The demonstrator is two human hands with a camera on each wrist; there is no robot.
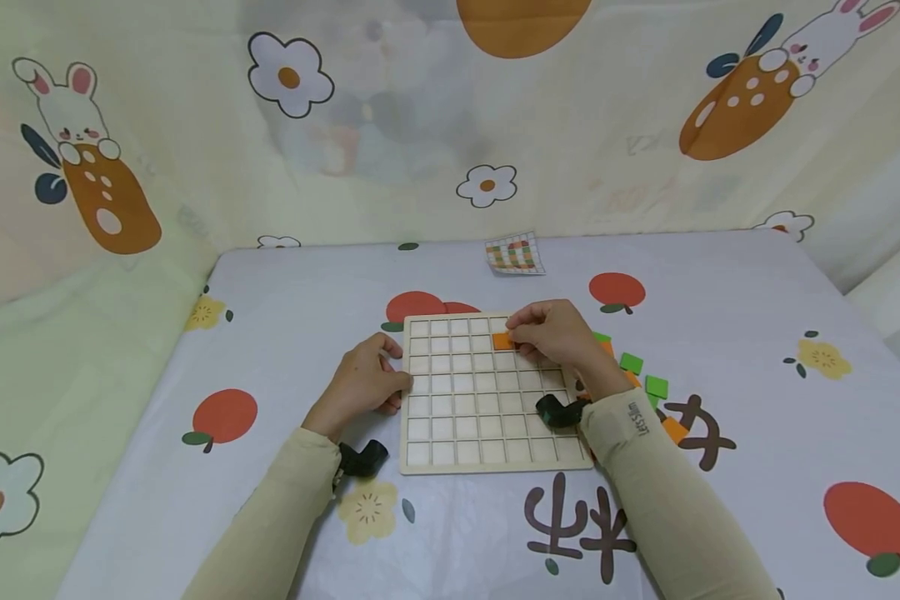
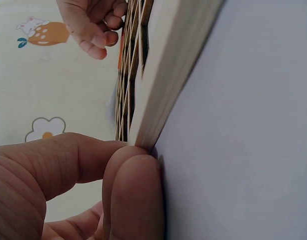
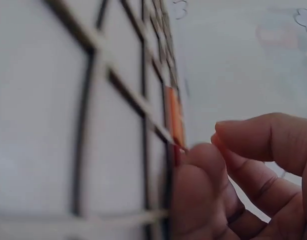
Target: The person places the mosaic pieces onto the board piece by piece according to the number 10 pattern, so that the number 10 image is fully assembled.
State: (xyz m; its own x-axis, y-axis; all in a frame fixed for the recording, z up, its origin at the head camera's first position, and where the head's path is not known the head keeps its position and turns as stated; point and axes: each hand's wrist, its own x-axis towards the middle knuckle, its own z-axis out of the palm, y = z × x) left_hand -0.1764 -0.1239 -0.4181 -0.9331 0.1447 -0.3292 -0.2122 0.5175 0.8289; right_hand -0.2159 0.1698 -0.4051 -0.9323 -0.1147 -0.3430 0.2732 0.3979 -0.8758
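A pale wooden grid board (image 1: 465, 407) lies flat on the tablecloth. My left hand (image 1: 363, 377) is at its left side, thumb and fingers pinching the rim, seen close in the left wrist view. Over the board's upper right cells is my right hand (image 1: 558, 337). Its fingertips (image 3: 191, 192) touch a small red tile (image 3: 177, 156), mostly hidden under them, while another finger is raised apart. An orange tile (image 1: 502, 342) sits in the cell just left of that one.
Loose green tiles (image 1: 656, 387) and orange tiles (image 1: 675, 430) lie right of the board, partly behind my right forearm. A printed card with a coloured grid pattern (image 1: 515, 254) lies beyond the board. A patterned curtain (image 1: 390, 133) hangs behind the table.
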